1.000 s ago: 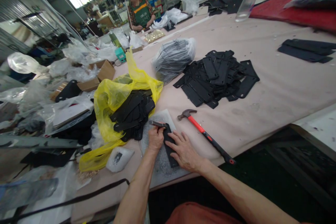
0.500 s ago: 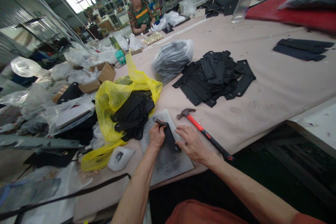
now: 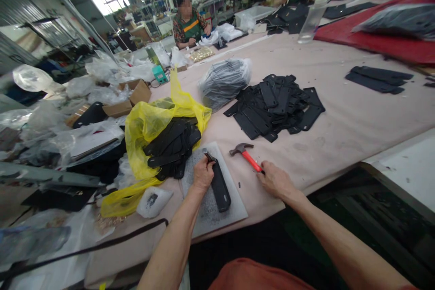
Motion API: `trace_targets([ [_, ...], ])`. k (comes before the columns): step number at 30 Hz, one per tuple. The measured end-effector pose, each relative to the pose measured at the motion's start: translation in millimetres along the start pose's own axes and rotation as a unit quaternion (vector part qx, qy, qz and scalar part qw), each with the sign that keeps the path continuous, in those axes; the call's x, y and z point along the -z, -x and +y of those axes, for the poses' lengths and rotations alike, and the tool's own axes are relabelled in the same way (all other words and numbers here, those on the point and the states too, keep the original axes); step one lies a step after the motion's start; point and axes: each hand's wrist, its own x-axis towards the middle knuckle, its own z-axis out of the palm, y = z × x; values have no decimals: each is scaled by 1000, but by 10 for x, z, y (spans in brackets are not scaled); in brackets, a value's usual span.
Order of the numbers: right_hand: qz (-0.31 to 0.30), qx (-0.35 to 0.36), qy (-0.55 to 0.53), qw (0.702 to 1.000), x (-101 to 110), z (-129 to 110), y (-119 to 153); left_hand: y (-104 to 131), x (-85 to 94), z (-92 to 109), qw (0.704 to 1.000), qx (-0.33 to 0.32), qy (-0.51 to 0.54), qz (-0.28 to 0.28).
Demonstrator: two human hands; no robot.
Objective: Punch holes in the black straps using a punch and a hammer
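My left hand (image 3: 203,173) is closed around a small metal punch (image 3: 208,156), which stands at the upper end of a black strip (image 3: 221,190). That strip lies on a pale, speckled board (image 3: 234,190) and has a slot near its lower end. My right hand (image 3: 277,180) is wrapped around the handle of a claw hammer (image 3: 250,159) with a red and black grip. The hammer's head rests on or just above the cloth, right of the board; most of its handle is hidden by my hand.
A yellow bag (image 3: 139,131) full of black strips lies left of the board. Beyond are a pile of black pieces (image 3: 278,102) and a grey plastic-wrapped bundle (image 3: 226,81). A clear bottle (image 3: 311,20) stands farther back. Two co-workers are across the table.
My right hand has left the black strip's side and moved right onto the hammer handle. My left hand still holds the punch at the strip's upper end.
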Motion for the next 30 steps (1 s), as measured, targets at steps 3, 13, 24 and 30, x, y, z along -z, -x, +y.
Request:
trace_targets([
  [3, -110, -58, -209, 970, 64, 12, 46, 1, 13, 25, 1000, 5, -3, 3],
  [13, -132, -107, -539, 825, 624, -442, 251, -6, 47, 101, 1000, -4, 15, -8],
  [24, 190, 301, -46, 933, 1397, -903, 398, 13, 54, 122, 1000, -19, -1, -4],
  [30, 310, 282, -131, 898, 1831, -1057, 512, 24, 39, 96, 1000, -15, 3, -1],
])
